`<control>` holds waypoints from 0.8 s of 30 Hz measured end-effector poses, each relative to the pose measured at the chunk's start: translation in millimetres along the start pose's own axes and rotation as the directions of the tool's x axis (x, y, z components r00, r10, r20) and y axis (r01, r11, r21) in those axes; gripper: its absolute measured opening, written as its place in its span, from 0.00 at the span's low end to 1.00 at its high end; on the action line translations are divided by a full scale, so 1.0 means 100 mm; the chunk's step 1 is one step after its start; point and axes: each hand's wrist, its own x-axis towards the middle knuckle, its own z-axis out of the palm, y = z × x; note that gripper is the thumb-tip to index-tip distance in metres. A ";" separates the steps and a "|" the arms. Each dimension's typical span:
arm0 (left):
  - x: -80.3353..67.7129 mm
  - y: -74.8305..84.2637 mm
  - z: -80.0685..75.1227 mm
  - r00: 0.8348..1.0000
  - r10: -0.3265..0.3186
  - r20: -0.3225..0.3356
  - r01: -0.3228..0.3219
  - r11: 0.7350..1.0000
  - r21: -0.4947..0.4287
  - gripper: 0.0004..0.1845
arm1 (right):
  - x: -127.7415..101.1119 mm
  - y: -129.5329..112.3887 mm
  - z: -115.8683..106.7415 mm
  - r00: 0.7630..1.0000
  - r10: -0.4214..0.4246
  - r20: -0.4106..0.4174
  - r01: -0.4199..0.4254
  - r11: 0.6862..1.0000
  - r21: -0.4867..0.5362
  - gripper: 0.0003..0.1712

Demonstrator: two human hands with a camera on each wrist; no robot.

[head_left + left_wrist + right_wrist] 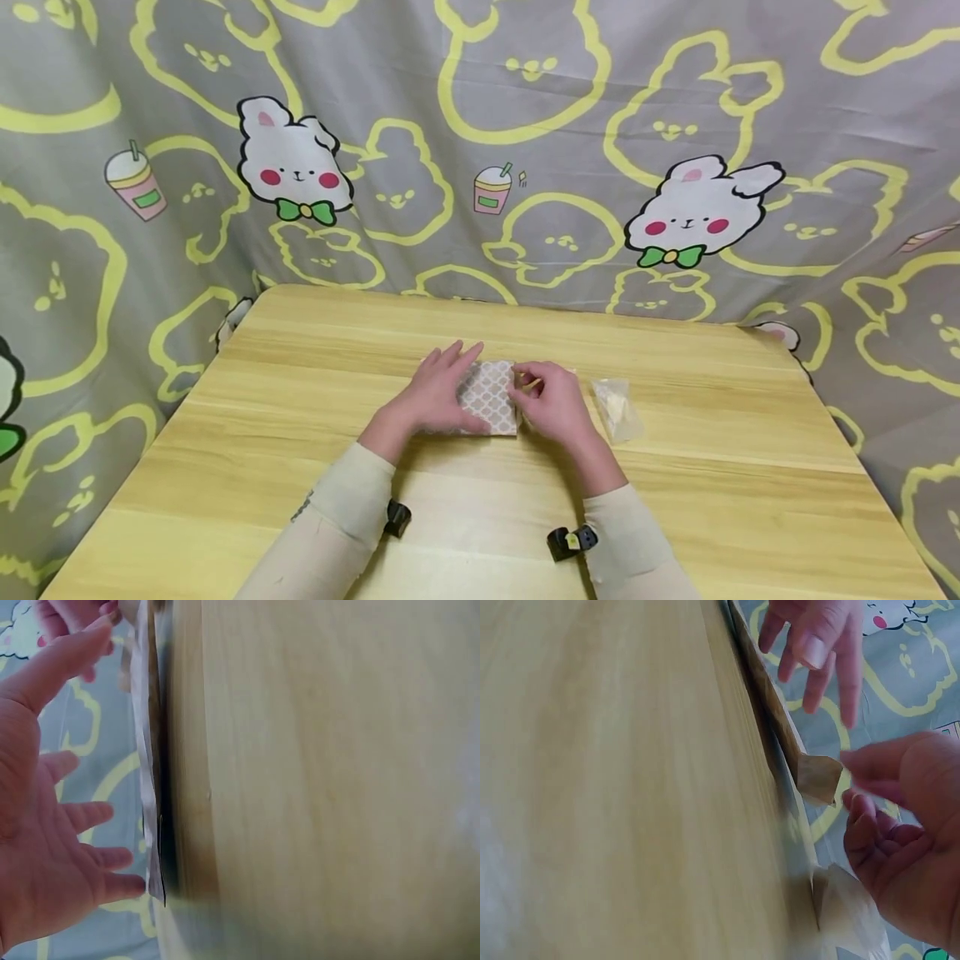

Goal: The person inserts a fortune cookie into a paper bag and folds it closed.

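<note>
A flat paper piece [491, 392] with a white scale pattern on beige lies mid-table; its brown underside and a bent-up end flap [817, 778] show in the right wrist view. My left hand [435, 392] spreads over its left part, fingers fanned and thumb along the near edge. At the right end, my right hand [553, 400] has thumb and forefinger at the paper's edge, the other fingers curled. Seen from the right wrist, the thumb and forefinger meet the flap's tip. Part of the paper is hidden under the left hand.
A small clear plastic bag [618, 408] with pale contents lies to the right of my right hand. The wooden table [300, 375] ends at a grey curtain [420, 75] with cartoon rabbits behind it. Black wrist straps [572, 542] sit on the forearms.
</note>
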 end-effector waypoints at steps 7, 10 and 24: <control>-0.03 -0.03 0.00 0.998 -0.017 0.067 0.016 1.000 0.025 0.66 | 0.01 -0.01 0.01 0.993 0.097 0.065 -0.090 0.991 -0.101 0.12; -0.03 -0.05 -0.01 0.996 -0.026 0.085 0.024 0.999 0.031 0.66 | 0.02 0.00 0.03 0.988 0.131 0.088 -0.120 0.986 -0.120 0.10; -0.02 -0.11 0.01 0.997 -0.016 0.077 0.013 0.999 0.039 0.66 | 0.02 0.03 0.14 0.982 0.100 0.163 -0.086 0.992 -0.093 0.09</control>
